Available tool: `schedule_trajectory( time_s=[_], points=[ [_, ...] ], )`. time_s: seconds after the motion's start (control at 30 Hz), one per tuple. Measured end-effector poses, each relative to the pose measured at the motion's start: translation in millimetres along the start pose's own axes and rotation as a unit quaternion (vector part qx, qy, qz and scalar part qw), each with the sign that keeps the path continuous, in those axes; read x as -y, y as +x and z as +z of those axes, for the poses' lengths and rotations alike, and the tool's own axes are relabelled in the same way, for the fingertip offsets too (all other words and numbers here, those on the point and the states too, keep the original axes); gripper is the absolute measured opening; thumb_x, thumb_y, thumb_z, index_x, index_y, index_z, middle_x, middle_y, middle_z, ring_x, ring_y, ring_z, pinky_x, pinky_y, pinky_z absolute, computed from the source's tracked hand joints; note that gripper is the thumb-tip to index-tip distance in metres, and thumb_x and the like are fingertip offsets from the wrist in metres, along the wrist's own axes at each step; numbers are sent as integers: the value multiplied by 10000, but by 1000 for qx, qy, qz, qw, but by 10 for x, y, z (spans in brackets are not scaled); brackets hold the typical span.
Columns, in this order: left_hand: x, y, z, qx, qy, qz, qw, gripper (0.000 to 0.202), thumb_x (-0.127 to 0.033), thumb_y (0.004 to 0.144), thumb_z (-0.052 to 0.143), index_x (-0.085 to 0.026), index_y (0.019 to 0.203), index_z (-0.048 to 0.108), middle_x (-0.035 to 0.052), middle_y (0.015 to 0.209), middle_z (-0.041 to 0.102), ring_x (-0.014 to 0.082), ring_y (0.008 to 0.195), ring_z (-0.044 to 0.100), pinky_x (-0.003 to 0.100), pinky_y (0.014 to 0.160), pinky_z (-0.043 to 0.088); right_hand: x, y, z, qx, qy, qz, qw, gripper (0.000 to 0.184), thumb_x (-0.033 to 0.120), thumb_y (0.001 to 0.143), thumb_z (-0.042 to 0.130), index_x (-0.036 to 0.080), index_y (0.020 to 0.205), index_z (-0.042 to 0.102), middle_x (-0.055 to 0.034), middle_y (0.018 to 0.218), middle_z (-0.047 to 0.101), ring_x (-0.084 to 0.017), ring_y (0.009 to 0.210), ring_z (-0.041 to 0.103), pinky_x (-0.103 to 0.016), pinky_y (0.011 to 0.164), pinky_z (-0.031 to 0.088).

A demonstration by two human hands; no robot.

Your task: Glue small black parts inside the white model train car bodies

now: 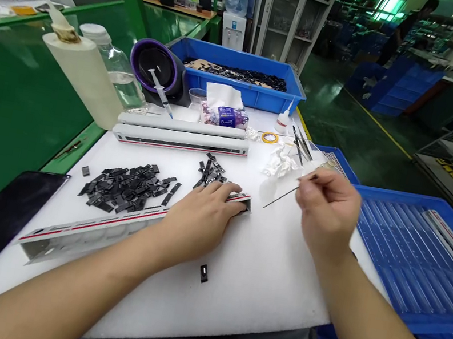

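Tabletop [266, 297]: striped shell [112, 227]; bin [264, 99] of black parts [263, 80].

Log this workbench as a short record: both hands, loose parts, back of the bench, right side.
Left hand: on the right end of the near red-striped shell
Right hand: pinches a thin dark rod
Loose parts: large black pile, smaller black pile, single black piece nearest the person
Back of bench: tissue pack, in front of a blue bin
Right side: blue tray with a clear ribbed insert
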State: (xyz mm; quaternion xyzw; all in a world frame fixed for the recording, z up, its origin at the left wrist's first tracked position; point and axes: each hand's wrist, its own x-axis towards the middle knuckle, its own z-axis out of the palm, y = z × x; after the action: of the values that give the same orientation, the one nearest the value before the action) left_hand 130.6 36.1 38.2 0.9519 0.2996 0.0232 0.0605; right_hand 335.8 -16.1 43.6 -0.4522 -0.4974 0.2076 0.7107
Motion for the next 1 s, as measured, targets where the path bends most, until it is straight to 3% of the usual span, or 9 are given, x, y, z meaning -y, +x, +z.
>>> schedule_trajectory(
  time_s=[0.17,0.5,0.63,0.77,0.83,0.93,1.0],
  points=[
    [8,2,27,-8,4,10,1000,369,-166,944,425,-258,1247,614,86,1409,508,275,1203,519,471,1005,468,-56,-162,139,94,-110,-45,988,74,221,823,692,214,757,658,40,608,427,-110,556,384,-290,545,339],
    [13,0,33,-10,11,13,1000,392,-181,958,407,-267,1295,587,83,1405,514,276,1186,524,464,973,480,-95,-153,160,134,-158,-50,977,74,208,827,676,208,756,657,47,591,414,-114,559,400,-299,568,357],
    [12,-2,33,-12,11,12,1000,374,-187,960,412,-263,1272,604,84,1406,514,276,1199,519,468,990,474,-84,-162,158,116,-132,-34,984,65,226,826,683,208,766,665,38,615,448,-115,574,407,-297,572,361],
    [10,-8,33,-13,10,10,1000,357,-201,957,425,-270,1246,622,77,1409,513,277,1211,519,473,1002,471,-60,-80,83,52,-77,-18,996,66,271,803,698,219,781,665,25,653,513,-114,563,429,-285,537,363],
    [12,-8,32,-11,9,8,1000,354,-193,947,435,-271,1232,630,75,1417,507,281,1213,521,477,999,476,-57,53,-37,-32,-61,-46,997,94,292,779,708,222,771,646,30,653,523,-109,528,423,-277,499,350],
    [19,-2,33,-7,9,7,1000,361,-181,933,445,-268,1228,635,81,1423,506,288,1214,524,486,996,481,-72,352,-337,-228,-105,-141,958,126,288,746,728,214,735,627,37,638,514,-106,496,398,-285,489,348],
    [27,8,39,-5,10,6,1000,366,-193,940,436,-274,1237,633,82,1422,509,294,1212,530,494,989,486,-101,553,-565,-310,-162,-165,922,107,284,744,730,207,735,655,36,624,502,-117,519,415,-297,516,371]
  ],
)
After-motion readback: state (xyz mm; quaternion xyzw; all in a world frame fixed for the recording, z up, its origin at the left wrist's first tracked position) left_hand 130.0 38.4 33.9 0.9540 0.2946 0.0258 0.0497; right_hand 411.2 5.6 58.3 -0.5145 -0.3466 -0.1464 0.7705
